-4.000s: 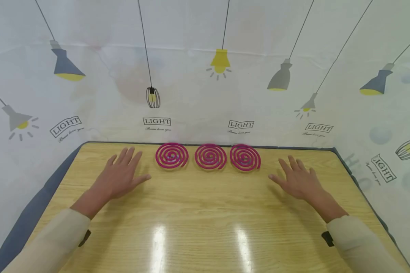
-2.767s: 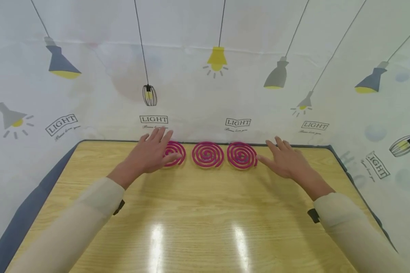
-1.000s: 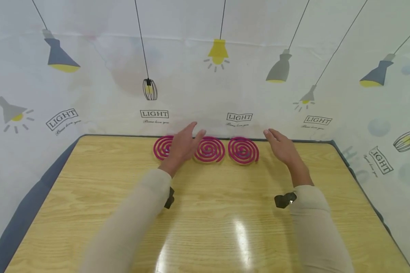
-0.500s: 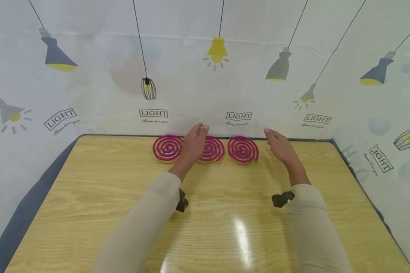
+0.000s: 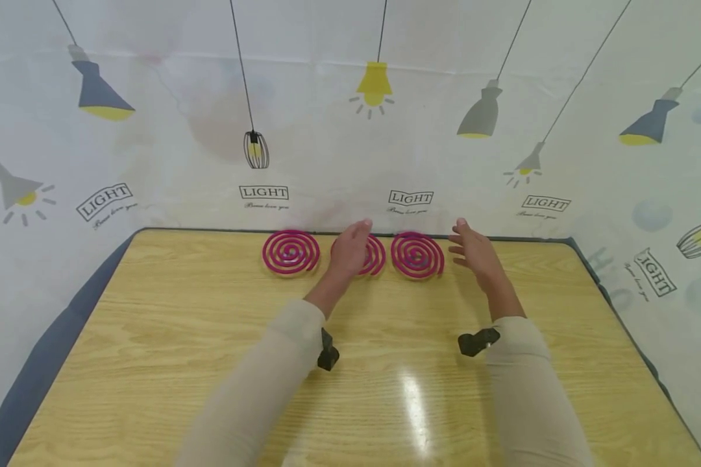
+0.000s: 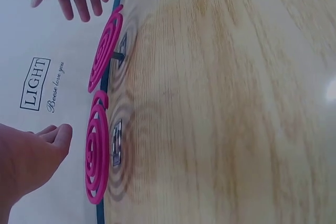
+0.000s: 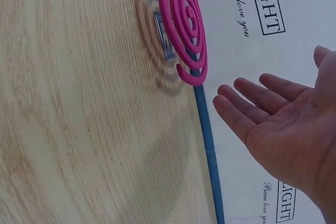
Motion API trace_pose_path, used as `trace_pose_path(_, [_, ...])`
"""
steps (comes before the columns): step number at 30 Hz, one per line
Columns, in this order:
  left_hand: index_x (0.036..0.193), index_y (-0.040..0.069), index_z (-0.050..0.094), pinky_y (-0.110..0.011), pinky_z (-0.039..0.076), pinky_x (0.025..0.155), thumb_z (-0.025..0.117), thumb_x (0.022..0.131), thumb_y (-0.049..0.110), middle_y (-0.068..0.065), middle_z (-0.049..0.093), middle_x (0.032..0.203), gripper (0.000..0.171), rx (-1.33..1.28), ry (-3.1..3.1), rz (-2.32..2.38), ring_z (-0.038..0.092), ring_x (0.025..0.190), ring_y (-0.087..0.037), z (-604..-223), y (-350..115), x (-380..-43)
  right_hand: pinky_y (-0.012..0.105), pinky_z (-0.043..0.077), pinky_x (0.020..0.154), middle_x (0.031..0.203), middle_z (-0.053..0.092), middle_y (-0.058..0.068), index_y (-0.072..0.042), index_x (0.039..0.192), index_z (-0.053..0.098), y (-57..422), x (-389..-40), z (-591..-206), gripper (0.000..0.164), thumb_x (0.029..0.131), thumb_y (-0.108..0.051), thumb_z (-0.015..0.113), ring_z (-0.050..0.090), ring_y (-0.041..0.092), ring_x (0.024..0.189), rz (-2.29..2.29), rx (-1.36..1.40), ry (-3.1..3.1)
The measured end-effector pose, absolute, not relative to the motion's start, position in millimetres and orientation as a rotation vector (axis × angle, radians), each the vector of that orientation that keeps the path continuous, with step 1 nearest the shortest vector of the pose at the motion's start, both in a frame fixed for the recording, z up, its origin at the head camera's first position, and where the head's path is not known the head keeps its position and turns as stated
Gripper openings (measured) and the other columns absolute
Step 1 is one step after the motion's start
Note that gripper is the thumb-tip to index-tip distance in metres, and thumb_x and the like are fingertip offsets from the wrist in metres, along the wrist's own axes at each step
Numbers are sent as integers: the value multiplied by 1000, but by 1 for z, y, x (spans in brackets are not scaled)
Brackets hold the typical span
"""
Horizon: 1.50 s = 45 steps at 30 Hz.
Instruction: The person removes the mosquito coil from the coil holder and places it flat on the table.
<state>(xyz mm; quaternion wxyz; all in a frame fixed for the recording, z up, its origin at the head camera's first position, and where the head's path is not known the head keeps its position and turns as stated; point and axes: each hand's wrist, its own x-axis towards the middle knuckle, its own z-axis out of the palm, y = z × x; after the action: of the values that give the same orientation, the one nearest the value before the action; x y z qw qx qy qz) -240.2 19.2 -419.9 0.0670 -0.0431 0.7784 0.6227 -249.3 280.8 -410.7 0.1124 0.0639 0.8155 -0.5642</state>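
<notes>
Three magenta mosquito coils stand in a row on small metal holders at the table's far edge: a left coil [image 5: 290,251], a middle coil [image 5: 376,254] and a right coil [image 5: 417,254]. My left hand [image 5: 348,251] hovers above the middle coil and hides its left part; the left wrist view shows a gap between hand [image 6: 32,161] and coil [image 6: 96,156]. Just right of the right coil is my right hand [image 5: 479,256], held in the air. Its palm faces inward with fingers extended, and in the right wrist view it is apart from the coil [image 7: 184,24].
The wooden table [image 5: 198,344] has a dark blue edge against a white backdrop [image 5: 327,143] printed with hanging lamps and LIGHT lettering. Black wrist cameras show under both sleeves, on the left cuff [image 5: 328,350] and the right cuff [image 5: 478,342].
From the left side, my left hand has moved right, past the left coil to above the middle one. My right hand has come forward and slightly inward, turning palm inward. The coils stay put.
</notes>
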Motion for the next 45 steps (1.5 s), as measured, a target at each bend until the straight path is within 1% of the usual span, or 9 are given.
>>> trace_pose_path(9, [137,6,54,-44,52,90,42,97,61,-26,63,112,69,-196,2098,2096,60,102,-38,-425,26,-238,47,36,115,154,33,22,-1,153,24,278,-255,-411,87,97,-68,21,38,37,138,-1634,262,2376])
trace_pose_path(11, [137,4,54,-43,51,98,43,96,61,-23,64,117,71,-196,2045,2112,61,110,-34,-425,26,-238,46,36,114,153,34,22,-2,152,25,277,-256,-412,86,97,-68,21,40,37,138,-1622,285,2379])
trace_pose_path(14, [130,2,59,-31,55,81,45,96,61,-16,67,103,70,-227,1993,2112,64,91,-24,-424,30,-238,46,36,115,153,35,22,-2,153,26,277,-256,-414,83,98,-65,20,40,36,138,-1617,307,2375])
trace_pose_path(18, [130,1,59,-29,56,82,43,98,59,-15,69,110,68,-246,1972,2084,67,95,-22,-424,40,-237,46,35,115,152,36,23,-2,152,26,278,-257,-416,81,100,-63,19,41,36,137,-1628,325,2371])
trace_pose_path(21, [137,1,52,-40,48,104,40,99,58,-15,59,135,69,-249,1967,2061,58,121,-30,-422,47,-234,46,36,115,151,38,23,-2,152,28,277,-256,-417,81,99,-63,19,42,36,136,-1646,343,2363])
trace_pose_path(25, [138,1,50,-41,47,105,41,98,59,-17,57,136,72,-272,1958,2059,56,123,-33,-420,53,-229,45,36,115,151,38,23,-1,152,28,276,-255,-419,82,99,-64,20,42,35,136,-1685,356,2332])
trace_pose_path(33, [106,2,61,-43,49,92,40,96,62,-10,58,95,64,-307,2012,2029,53,84,-21,-421,62,-224,40,34,116,154,34,20,-4,154,24,276,-252,-421,84,98,-66,20,38,32,140,-1757,405,2239])
trace_pose_path(42, [123,1,58,-40,47,88,37,95,67,-5,52,88,74,-329,1994,1960,44,77,-16,-424,67,-221,42,31,118,155,30,22,-4,154,23,280,-250,-428,83,98,-66,20,37,34,140,-1830,397,2175])
trace_pose_path(45, [132,6,56,-39,45,93,36,95,68,-10,58,101,76,-340,2011,1907,50,88,-19,-425,69,-221,42,32,117,155,30,22,-4,153,24,280,-249,-430,83,98,-66,20,38,34,140,-1855,392,2156])
